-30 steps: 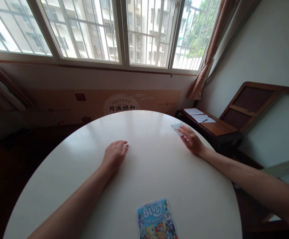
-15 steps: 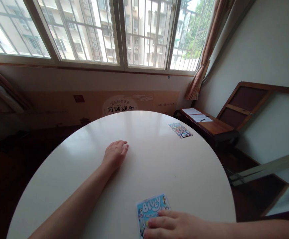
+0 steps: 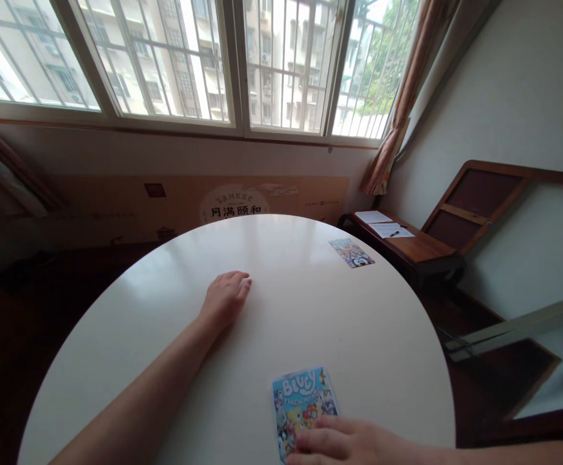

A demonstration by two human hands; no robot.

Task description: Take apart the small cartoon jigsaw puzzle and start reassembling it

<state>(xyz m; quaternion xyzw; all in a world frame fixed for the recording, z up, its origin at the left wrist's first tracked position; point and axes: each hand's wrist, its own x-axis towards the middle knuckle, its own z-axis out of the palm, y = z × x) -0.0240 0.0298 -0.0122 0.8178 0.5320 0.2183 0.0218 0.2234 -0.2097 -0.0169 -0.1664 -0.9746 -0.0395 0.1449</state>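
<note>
A blue booklet (image 3: 305, 400) with the word "BLUEY" and many cartoon characters on its cover lies at the near edge of the white round table (image 3: 272, 336). My right hand (image 3: 344, 442) rests over its lower right part, fingers stretched out across the cover; the thumb is not visible. Further forward and to the left, my left hand (image 3: 226, 297) lies on the table with its fingers curled towards the thumb. A small white patch shows between them, too small to make out.
A colourful picture card (image 3: 352, 252) lies at the table's far right. Beyond it stands a wooden bench (image 3: 419, 248) with papers (image 3: 388, 230) and a pen on top. A long printed cardboard panel (image 3: 281, 194) leans under the barred windows.
The booklet has shifted slightly away from me and to the right, showing more of its cover. My right hand has moved a little right and lower. My left hand stays put.
</note>
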